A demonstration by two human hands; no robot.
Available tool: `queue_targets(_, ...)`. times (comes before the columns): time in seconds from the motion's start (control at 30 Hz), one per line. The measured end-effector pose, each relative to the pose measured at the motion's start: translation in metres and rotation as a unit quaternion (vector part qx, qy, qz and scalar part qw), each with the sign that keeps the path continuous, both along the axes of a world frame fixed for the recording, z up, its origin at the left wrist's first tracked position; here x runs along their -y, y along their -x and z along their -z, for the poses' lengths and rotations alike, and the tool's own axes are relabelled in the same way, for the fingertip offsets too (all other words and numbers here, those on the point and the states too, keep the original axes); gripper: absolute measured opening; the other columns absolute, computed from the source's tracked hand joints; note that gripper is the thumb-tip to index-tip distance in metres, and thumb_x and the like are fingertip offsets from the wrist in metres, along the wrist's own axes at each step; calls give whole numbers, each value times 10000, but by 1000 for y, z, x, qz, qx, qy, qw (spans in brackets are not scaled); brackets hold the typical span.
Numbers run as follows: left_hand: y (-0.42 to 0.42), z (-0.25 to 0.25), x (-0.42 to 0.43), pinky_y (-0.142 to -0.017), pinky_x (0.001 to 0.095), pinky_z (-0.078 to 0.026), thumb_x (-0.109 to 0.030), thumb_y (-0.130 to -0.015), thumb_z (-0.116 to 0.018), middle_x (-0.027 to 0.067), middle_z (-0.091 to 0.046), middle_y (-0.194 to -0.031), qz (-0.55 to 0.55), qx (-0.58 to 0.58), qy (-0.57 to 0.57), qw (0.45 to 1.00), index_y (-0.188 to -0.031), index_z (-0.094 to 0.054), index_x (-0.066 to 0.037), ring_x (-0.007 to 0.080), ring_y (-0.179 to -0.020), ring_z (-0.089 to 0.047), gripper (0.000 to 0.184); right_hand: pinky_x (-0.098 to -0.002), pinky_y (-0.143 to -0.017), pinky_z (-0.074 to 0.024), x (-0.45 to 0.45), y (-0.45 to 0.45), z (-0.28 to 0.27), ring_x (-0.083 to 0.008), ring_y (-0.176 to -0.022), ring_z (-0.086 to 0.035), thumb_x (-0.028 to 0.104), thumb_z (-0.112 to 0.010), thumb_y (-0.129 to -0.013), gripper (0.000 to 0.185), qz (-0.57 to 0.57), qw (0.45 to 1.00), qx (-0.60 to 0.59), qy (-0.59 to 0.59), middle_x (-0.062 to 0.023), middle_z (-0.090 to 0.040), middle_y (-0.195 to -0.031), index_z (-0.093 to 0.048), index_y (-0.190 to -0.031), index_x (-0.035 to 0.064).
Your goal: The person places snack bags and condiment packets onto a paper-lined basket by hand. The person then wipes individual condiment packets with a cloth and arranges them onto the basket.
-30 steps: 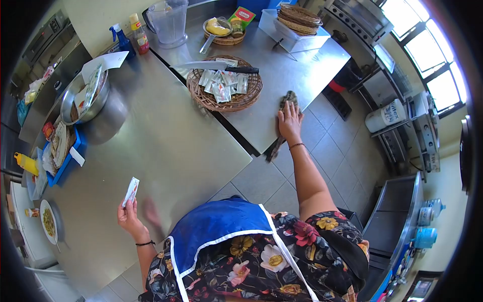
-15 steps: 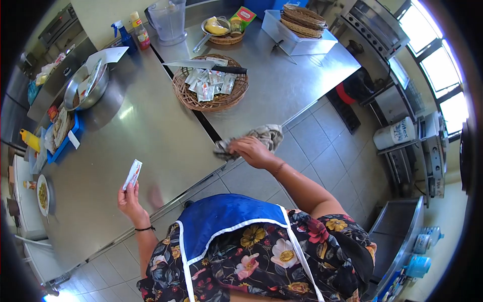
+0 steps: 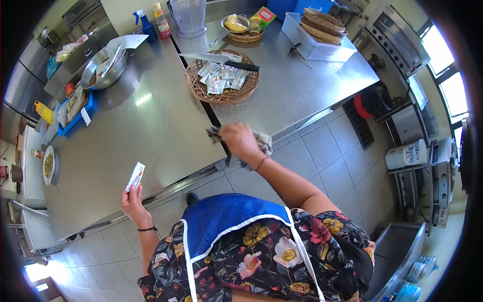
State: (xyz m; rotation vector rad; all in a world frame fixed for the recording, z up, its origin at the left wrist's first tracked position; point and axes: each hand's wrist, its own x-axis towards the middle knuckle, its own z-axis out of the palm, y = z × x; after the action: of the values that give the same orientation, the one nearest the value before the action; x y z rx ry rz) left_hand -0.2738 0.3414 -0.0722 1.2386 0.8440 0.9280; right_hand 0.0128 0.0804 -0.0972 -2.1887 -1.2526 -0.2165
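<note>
My left hand (image 3: 133, 204) pinches a small white printed sachet (image 3: 135, 176) upright by its lower end, above the left steel table. My right hand (image 3: 240, 141) is closed on a crumpled grey patterned cloth (image 3: 263, 143) at the tables' front edge, beside the dark gap between them. Part of the cloth hides under the fingers. Beyond that hand, a round wicker basket (image 3: 195, 90) holds several similar sachets (image 3: 216, 83). A large knife (image 3: 241, 65) with a black handle lies across the basket's far side.
On the left stand a steel bowl (image 3: 118, 70), a blue tray (image 3: 75, 123) and a plate of food (image 3: 49, 165). Toward the back are a spray bottle (image 3: 146, 27), a clear jug (image 3: 189, 17), a strainer (image 3: 219, 38) and a plastic bin (image 3: 322, 50) with wicker baskets.
My right hand has moved slightly left and toward the table gap with the cloth. The left hand still holds the sachet. The whole view has shifted a little.
</note>
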Motion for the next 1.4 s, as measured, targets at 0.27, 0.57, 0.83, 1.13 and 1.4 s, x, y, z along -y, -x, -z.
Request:
queue_targets(0.27,12,5,3,-904,315,-557,-89,-960,-588,127,-657,-1068,-28,5,-5,1000,-1068,-611,37,208,-985,-658,167,-260,-786,-454,47,-16,-59,-97,-829,-533,161,-578,-966,159,105,905,-352,-213,-11,-590,-829,-633,-962,12)
queue_targets(0.57,-9,18,12,-899,310,-561,-78,-957,-589,119,-657,-1067,1,40,17,999,-1069,-615,32,203,-970,-660,159,-270,-798,-438,67,-77,-181,-126,-878,-546,266,-613,-961,238,30,909,-63,-412,-6,-619,-922,-627,-1015,34)
queue_targets(0.83,-7,18,18,-913,325,-554,-85,-949,-606,123,-659,-1056,-1,41,41,998,-1076,-620,48,211,-984,-659,184,-624,-1132,-177,55,10,-14,-378,-1434,-247,480,-556,-907,636,86,968,63,227,-97,-263,-1571,-375,-1478,266)
queue_targets(1.13,-8,20,22,-908,320,-554,-83,-949,-605,130,-658,-1067,-2,21,57,998,-1098,-616,51,215,-987,-659,201,-458,-1036,-378,7,-6,-7,-287,-1203,-505,274,-611,-887,235,-50,998,-8,31,-70,-587,-1231,-662,-1035,99)
queue_targets(1.4,1,26,15,-903,312,-555,-80,-952,-597,135,-655,-1080,-22,20,57,998,-1108,-616,47,215,-985,-658,202,-440,-861,-423,1,-40,-14,-300,-987,-557,345,-668,-840,217,95,995,40,1,-75,-594,-942,-640,-887,135)
